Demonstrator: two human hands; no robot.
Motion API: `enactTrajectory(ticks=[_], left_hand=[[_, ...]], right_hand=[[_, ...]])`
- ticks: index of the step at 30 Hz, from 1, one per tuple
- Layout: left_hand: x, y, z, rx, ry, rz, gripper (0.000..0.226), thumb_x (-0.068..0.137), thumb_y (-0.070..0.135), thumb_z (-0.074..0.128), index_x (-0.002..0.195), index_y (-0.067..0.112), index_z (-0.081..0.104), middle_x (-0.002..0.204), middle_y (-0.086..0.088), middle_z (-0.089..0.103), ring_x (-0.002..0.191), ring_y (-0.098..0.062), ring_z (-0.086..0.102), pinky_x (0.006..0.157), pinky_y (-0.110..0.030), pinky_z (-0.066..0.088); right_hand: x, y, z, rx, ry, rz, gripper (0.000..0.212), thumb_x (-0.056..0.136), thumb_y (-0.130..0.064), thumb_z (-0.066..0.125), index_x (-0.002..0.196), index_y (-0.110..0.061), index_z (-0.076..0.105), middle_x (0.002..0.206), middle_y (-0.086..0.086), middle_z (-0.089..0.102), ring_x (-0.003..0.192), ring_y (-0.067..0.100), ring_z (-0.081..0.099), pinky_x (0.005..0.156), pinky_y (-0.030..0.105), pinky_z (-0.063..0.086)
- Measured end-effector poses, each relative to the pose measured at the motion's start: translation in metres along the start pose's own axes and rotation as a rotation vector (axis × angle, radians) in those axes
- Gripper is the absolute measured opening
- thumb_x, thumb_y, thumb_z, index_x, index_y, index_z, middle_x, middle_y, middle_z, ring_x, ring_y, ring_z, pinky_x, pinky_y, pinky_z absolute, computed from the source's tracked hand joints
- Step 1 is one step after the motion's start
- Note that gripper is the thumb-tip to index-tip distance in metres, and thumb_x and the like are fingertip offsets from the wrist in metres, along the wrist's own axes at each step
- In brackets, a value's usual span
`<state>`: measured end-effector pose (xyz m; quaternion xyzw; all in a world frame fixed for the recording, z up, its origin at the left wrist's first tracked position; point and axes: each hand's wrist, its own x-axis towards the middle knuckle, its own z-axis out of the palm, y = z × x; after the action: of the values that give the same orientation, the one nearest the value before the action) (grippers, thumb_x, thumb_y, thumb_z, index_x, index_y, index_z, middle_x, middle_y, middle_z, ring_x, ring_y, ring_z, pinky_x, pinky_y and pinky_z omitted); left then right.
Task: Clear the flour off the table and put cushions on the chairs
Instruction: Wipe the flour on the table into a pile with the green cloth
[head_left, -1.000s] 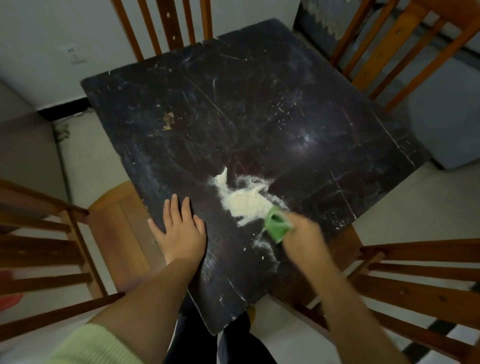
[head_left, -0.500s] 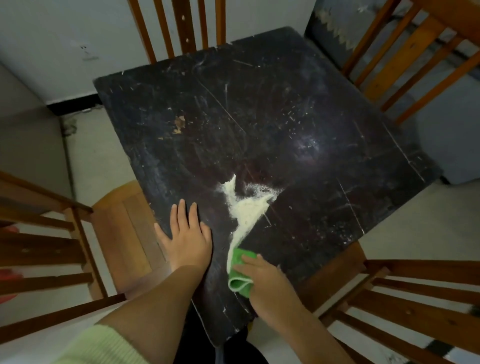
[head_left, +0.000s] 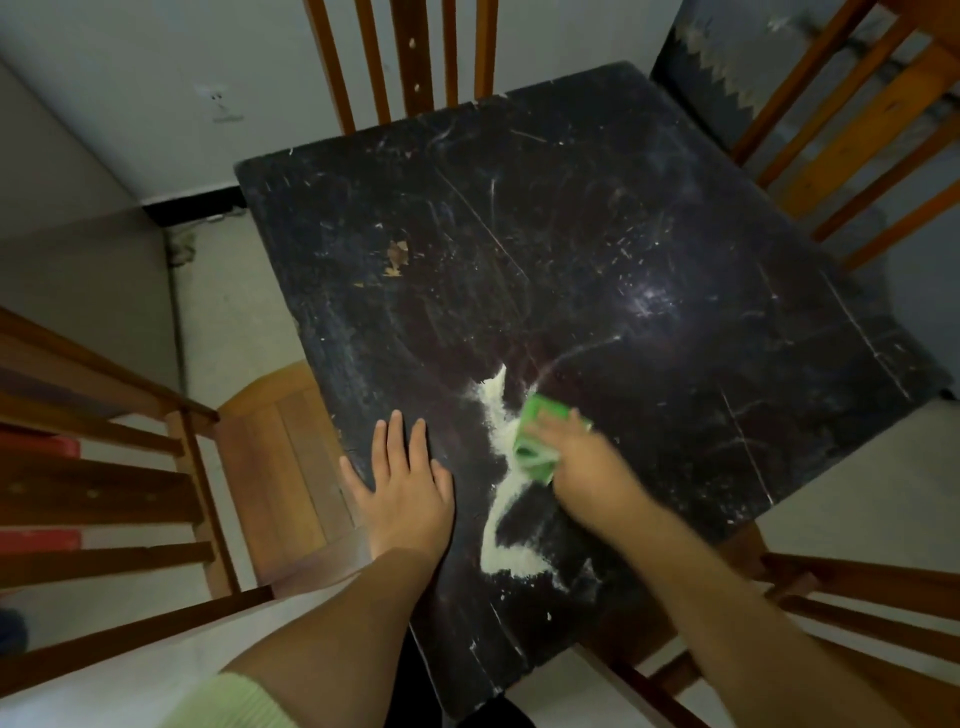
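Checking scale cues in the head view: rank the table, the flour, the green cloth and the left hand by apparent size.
1. table
2. left hand
3. flour, thin streak, close to the hand, unsure
4. green cloth, partly covered

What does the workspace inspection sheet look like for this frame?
Surface: dark scratched table, chipped spot near its middle.
Job's things: flour in a streak near the front edge; green cloth on it; no cushions seen.
Clutter: nothing seen.
Hands: left hand flat on the table; right hand pressing the cloth, blurred.
Cables: nothing seen.
Surroundings: wooden chairs around the table, seats bare; wall socket.
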<state>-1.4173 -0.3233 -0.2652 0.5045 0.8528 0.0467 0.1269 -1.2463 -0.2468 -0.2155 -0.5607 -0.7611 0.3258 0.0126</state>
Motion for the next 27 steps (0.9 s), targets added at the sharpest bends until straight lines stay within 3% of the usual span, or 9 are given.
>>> enactTrajectory(ticks=[4,7,9,11,15,18,21,25,27], left_hand=[[-0.001,0.001,-0.001,-0.025,0.024,0.009,0.053,0.096,0.030,0.036,0.147,0.024,0.028,0.158,-0.001,0.015,0.146,-0.017,0.006,0.113,-0.056,-0.005],[-0.001,0.001,0.000,-0.035,0.040,0.022,0.052,0.094,0.029,0.042,0.145,0.021,0.035,0.156,-0.003,0.021,0.145,-0.019,0.013,0.112,-0.057,-0.002],[-0.001,0.000,0.001,-0.012,0.038,0.021,0.052,0.094,0.030,0.042,0.145,0.021,0.035,0.156,-0.003,0.022,0.145,-0.019,0.014,0.112,-0.058,-0.001],[0.000,-0.002,0.003,0.009,0.026,0.019,0.052,0.095,0.032,0.039,0.146,0.022,0.032,0.157,-0.002,0.020,0.145,-0.018,0.012,0.113,-0.057,-0.002],[0.001,-0.002,0.005,0.041,-0.011,0.014,0.054,0.096,0.036,0.028,0.149,0.026,0.021,0.159,0.001,0.008,0.146,-0.016,0.000,0.112,-0.055,-0.010],[0.001,-0.002,0.004,0.014,0.009,0.033,0.052,0.096,0.033,0.037,0.147,0.023,0.030,0.157,-0.001,0.017,0.146,-0.018,0.009,0.112,-0.057,-0.003],[0.000,-0.002,0.001,-0.006,0.028,0.021,0.052,0.095,0.034,0.024,0.145,0.020,0.034,0.155,-0.001,0.024,0.145,-0.018,0.015,0.113,-0.056,0.001],[-0.001,0.000,-0.005,-0.042,0.056,0.041,0.058,0.090,0.033,0.021,0.137,0.013,0.048,0.147,-0.005,0.040,0.138,-0.022,0.034,0.109,-0.060,0.015],[-0.001,0.000,-0.005,-0.033,0.038,0.039,0.058,0.090,0.034,0.022,0.136,0.014,0.049,0.148,-0.005,0.040,0.138,-0.022,0.033,0.109,-0.060,0.016]], right_hand=[[-0.061,-0.019,0.030,0.008,-0.166,-0.156,0.057,0.089,0.003,0.044,0.138,-0.027,0.040,0.152,-0.008,0.027,0.143,0.020,0.009,0.114,0.030,0.013],[-0.053,-0.019,0.000,0.190,-0.336,-0.125,0.044,0.090,-0.001,0.047,0.128,-0.022,0.055,0.137,0.002,0.052,0.129,0.020,0.044,0.110,0.031,0.033],[-0.019,-0.018,-0.033,0.242,-0.237,-0.090,0.038,0.088,-0.001,0.050,0.116,-0.021,0.064,0.117,0.004,0.066,0.105,0.016,0.061,0.092,0.022,0.047],[0.034,-0.006,-0.062,0.163,-0.004,-0.052,0.042,0.084,0.005,0.049,0.117,-0.016,0.065,0.116,0.007,0.066,0.101,0.013,0.060,0.085,0.013,0.042],[0.109,0.001,-0.072,0.056,0.159,0.005,0.046,0.082,0.008,0.046,0.121,-0.011,0.061,0.122,0.017,0.061,0.114,0.031,0.055,0.099,0.030,0.040],[0.101,-0.015,-0.033,0.006,0.043,-0.182,0.051,0.080,0.011,0.049,0.127,-0.008,0.056,0.137,0.017,0.050,0.132,0.033,0.037,0.113,0.030,0.019],[0.054,-0.020,0.002,-0.031,-0.097,-0.346,0.064,0.082,0.015,0.045,0.138,-0.016,0.040,0.151,0.006,0.027,0.143,0.027,0.008,0.116,0.031,-0.002],[-0.017,-0.010,0.014,-0.134,-0.423,-0.488,0.072,0.084,0.009,0.047,0.143,-0.028,0.029,0.153,-0.012,0.016,0.137,0.010,-0.007,0.114,0.030,0.002],[-0.028,-0.006,0.003,0.032,-0.597,-0.478,0.053,0.089,-0.003,0.051,0.137,-0.024,0.042,0.149,-0.010,0.030,0.136,0.002,0.013,0.114,0.021,0.009]])
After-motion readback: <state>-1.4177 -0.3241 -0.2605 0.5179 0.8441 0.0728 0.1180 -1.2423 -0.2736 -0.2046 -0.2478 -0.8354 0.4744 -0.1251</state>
